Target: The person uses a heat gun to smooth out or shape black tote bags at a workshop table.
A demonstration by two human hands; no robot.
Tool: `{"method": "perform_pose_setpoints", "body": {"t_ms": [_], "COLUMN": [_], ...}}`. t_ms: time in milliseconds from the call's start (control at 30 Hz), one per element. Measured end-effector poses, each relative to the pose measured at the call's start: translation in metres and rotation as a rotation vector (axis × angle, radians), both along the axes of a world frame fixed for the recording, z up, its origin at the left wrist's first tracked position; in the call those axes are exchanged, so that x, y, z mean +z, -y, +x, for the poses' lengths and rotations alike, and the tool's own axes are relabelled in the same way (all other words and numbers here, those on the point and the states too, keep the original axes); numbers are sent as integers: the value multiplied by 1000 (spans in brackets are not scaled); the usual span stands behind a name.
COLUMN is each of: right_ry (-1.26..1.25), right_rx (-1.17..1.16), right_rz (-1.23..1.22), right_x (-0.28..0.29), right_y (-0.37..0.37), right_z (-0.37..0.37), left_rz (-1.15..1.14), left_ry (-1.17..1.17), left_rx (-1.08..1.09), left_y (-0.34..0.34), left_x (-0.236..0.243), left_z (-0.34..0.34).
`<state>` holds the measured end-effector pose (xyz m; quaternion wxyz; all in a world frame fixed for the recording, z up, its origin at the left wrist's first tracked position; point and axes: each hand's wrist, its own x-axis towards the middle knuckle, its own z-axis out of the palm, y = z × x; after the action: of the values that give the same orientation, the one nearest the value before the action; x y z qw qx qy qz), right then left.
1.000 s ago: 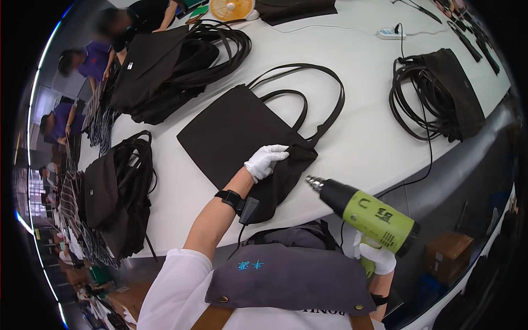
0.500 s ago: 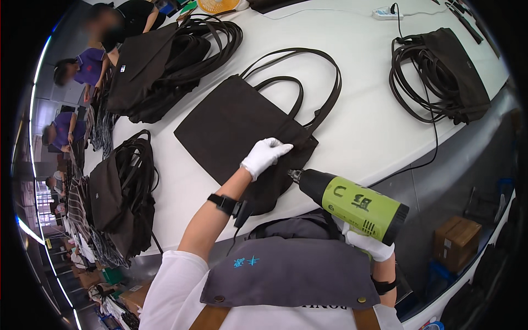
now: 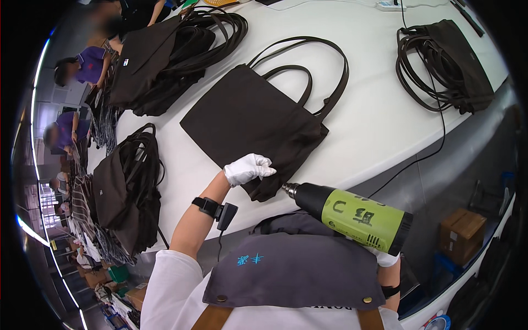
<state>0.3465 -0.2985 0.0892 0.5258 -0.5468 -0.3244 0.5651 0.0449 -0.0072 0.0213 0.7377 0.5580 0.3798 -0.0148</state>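
Note:
A dark brown tote bag lies on the white table with its two long straps spread toward the back. My gloved left hand is over the bag's near part, fingers pinched; what they pinch, if anything, I cannot make out. My gloved right hand, mostly hidden, grips a green-and-black heat gun. The gun's metal nozzle points left at the bag's near right edge, just right of my left fingertips.
Piles of dark bags sit at upper left, lower left and right. A power strip and cord lie at the back. Co-workers are along the left side. A cardboard box stands below the table's right edge.
My left hand has moved down and left, from the bag's right part to its near part. The heat gun's nozzle has stayed close to the bag's edge, shifting slightly.

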Motion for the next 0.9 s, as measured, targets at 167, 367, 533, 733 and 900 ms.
{"method": "perform_pose_setpoints", "body": {"t_ms": [167,367,533,733,900], "right_ry": [12,370,658,542,708], "right_rx": [47,188,316,200,184], "right_rz": [-158,54,231,112,242], "right_x": [29,11,3,-11,-23], "right_y": [-11,1,5,23,34], "right_z": [-14,-28,-37,-43,-42], "left_rz": [-156,-347,-349,-307,-30], "left_ry": [-17,133,119,130,10], "left_rx": [109,209,255,200,22], "left_y": [-4,-15,-16,-14,1], "left_x": [0,-11,-20,-19,11], "left_z": [-1,-8,-12,-11,13]}}
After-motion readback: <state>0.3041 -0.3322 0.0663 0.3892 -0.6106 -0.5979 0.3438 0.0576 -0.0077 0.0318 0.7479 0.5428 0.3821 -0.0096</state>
